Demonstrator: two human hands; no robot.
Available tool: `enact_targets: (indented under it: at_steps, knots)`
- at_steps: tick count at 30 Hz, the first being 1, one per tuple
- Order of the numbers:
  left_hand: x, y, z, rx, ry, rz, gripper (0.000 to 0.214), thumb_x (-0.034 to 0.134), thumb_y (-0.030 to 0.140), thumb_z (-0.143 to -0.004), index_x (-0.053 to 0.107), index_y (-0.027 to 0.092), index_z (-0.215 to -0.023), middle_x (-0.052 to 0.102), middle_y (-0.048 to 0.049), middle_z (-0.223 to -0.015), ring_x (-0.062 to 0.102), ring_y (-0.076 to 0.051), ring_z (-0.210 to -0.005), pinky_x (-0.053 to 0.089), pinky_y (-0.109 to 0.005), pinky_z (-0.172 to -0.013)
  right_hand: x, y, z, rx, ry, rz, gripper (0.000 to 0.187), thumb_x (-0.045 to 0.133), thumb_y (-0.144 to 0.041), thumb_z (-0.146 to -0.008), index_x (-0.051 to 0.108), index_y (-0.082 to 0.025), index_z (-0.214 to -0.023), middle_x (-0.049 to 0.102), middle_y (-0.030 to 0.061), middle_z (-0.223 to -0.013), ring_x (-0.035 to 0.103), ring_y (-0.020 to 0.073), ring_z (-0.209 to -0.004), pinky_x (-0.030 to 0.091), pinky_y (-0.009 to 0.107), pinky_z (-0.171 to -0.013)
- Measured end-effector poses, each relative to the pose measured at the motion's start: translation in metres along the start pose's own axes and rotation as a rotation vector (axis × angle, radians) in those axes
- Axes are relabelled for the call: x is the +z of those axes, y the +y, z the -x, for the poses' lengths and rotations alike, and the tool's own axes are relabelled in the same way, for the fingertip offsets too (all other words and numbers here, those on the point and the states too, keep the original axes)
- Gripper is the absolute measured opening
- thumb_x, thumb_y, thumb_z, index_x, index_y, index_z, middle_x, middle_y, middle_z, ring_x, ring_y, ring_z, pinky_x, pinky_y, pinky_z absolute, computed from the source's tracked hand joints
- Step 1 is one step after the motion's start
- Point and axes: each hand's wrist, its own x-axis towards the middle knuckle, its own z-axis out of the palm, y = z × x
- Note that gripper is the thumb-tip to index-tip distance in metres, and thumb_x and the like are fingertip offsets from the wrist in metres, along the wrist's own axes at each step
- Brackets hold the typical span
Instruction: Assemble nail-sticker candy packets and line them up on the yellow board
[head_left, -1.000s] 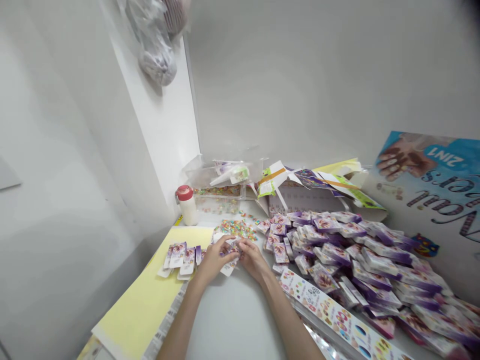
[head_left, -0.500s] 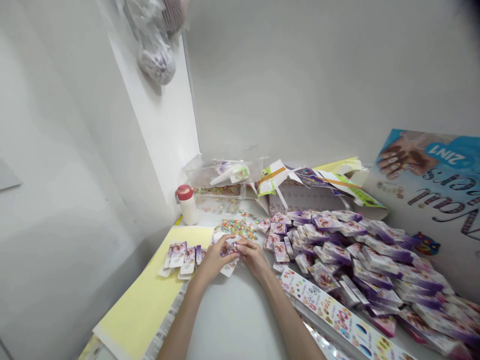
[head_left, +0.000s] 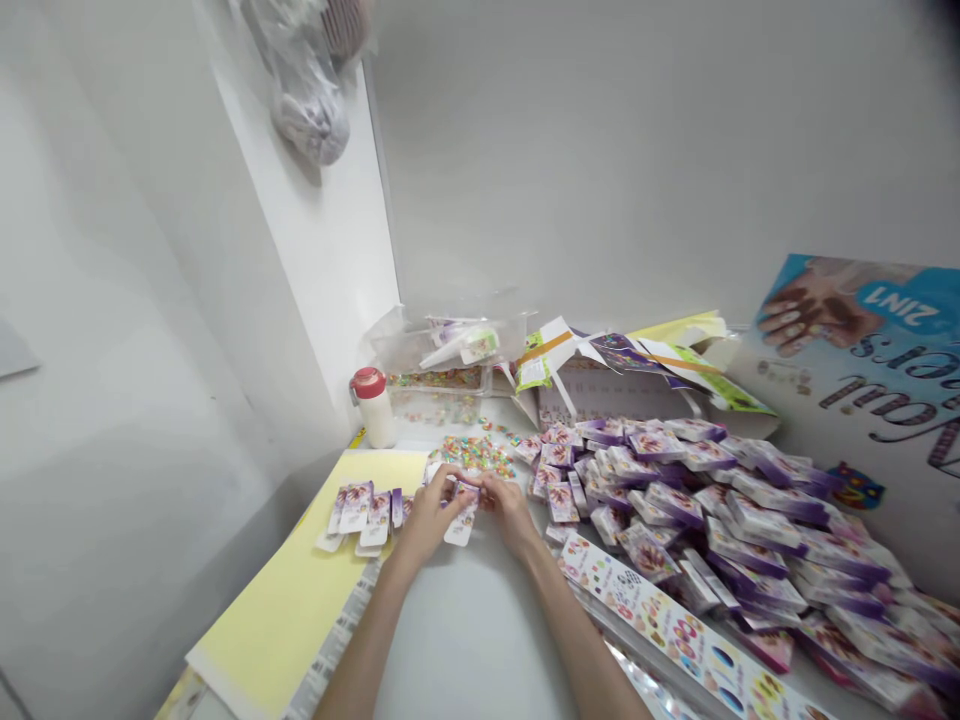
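Small box: b/w the two hands, just above the counter (head_left: pixel 465 640), nearer side of the coloured bits (head_left: pixel 480 455); small box (head_left: pixel 463 522) has its printed face up, white tab end toward the person.
L hand (head_left: pixel 433 512): fingers curled, narrow, holding the box at its upper L side.
R hand (head_left: pixel 507 508): thumb & fingertips drawn together at the box's upper R corner; exact contact partly hidden.
Step in hand: prob. working the purple top edge of the box w/ the fingertips; contents, if any, can't be seen.
Next move: would call for a steady L grip & light R fingertip pressure, so the thin card doesn't crease.
Box group: several similar boxes (head_left: pixel 355 508), tabs out, on the yellow sheet (head_left: pixel 289 600).
Box pile (head_left: pixel 675 500): purple/white, R side; print too small to read.
Large panel (head_left: pixel 885 400): "2IN1", upside down; script appears to incl. "Nail", cut off at frame edge.
Picture strip (head_left: pixel 660 620): nail-like designs; captions illegible. No brand legible.
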Motion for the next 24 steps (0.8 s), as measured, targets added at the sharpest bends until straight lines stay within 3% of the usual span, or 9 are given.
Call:
enact_targets:
  at_steps: [3, 6, 9, 13, 16, 20, 24]
  knots:
    - [0.002, 0.0, 0.0, 0.0, -0.011, -0.024, 0.019, 0.055, 0.036, -0.081, 0.051, 0.023, -0.093, 0.056, 0.0047, -0.067, 0.056, -0.015, -0.066, 0.041, -0.024, -0.063, -0.002, 0.004, -0.001, -0.046, 0.024, 0.059, 0.025, 0.066, -0.043, -0.073, 0.071, -0.02, -0.066, 0.05, -0.0014, -0.062, 0.036, 0.0109, -0.054, 0.026, 0.024, -0.051]
    - [-0.002, 0.002, -0.001, 0.017, 0.012, -0.096, 0.017, 0.054, 0.037, -0.081, 0.052, 0.023, -0.092, 0.057, 0.0048, -0.069, 0.056, -0.015, -0.065, 0.04, -0.023, -0.062, 0.001, 0.01, -0.001, -0.076, 0.065, 0.116, 0.03, 0.057, -0.045, -0.078, 0.074, -0.02, -0.076, 0.053, 0.0001, -0.064, 0.038, 0.0119, -0.054, 0.028, 0.025, -0.051]
    - [-0.016, 0.009, -0.001, -0.014, 0.152, -0.288, 0.02, 0.052, 0.041, -0.082, 0.054, 0.025, -0.093, 0.058, 0.0043, -0.067, 0.057, -0.016, -0.064, 0.039, -0.024, -0.063, 0.005, 0.012, 0.0, -0.127, 0.148, 0.193, 0.03, 0.053, -0.042, -0.08, 0.074, -0.023, -0.089, 0.057, 0.0018, -0.072, 0.043, 0.0142, -0.06, 0.033, 0.026, -0.056]
    - [-0.049, 0.015, 0.002, -0.079, 0.392, -0.496, 0.021, 0.047, 0.041, -0.086, 0.057, 0.024, -0.095, 0.063, -0.0001, -0.073, 0.06, -0.018, -0.071, 0.039, -0.025, -0.067, 0.008, 0.009, 0.004, -0.224, 0.21, 0.405, 0.018, 0.063, -0.031, -0.073, 0.074, -0.028, -0.087, 0.061, 0.0045, -0.087, 0.048, 0.0212, -0.082, 0.037, 0.032, -0.075]
    - [-0.073, 0.01, 0.004, -0.172, 0.452, -0.669, 0.018, 0.048, 0.035, -0.084, 0.06, 0.024, -0.092, 0.065, -0.0035, -0.076, 0.058, -0.021, -0.075, 0.039, -0.027, -0.065, 0.012, 0.008, 0.01, -0.295, 0.099, 0.852, 0.029, 0.062, -0.032, -0.076, 0.069, -0.032, -0.105, 0.062, 0.0061, -0.096, 0.048, 0.0257, -0.096, 0.034, 0.038, -0.086]
    - [-0.088, -0.005, 0.006, -0.198, 0.397, -0.771, 0.015, 0.051, 0.029, -0.081, 0.064, 0.023, -0.077, 0.066, -0.0048, -0.07, 0.057, -0.024, -0.078, 0.039, -0.029, -0.067, 0.018, 0.008, 0.015, -0.318, -0.174, 1.274, 0.052, 0.071, -0.033, -0.072, 0.057, -0.038, -0.123, 0.057, 0.0051, -0.12, 0.043, 0.0304, -0.111, 0.03, 0.043, -0.089]
    - [-0.088, -0.015, 0.006, -0.203, 0.403, -0.714, 0.019, 0.05, 0.026, -0.081, 0.065, 0.02, -0.073, 0.068, -0.0059, -0.071, 0.059, -0.022, -0.074, 0.041, -0.031, -0.071, 0.018, 0.011, 0.014, -0.278, -0.156, 1.312, 0.03, 0.067, -0.033, -0.079, 0.066, -0.033, -0.109, 0.063, 0.0034, -0.116, 0.046, 0.0282, -0.11, 0.03, 0.04, -0.087]
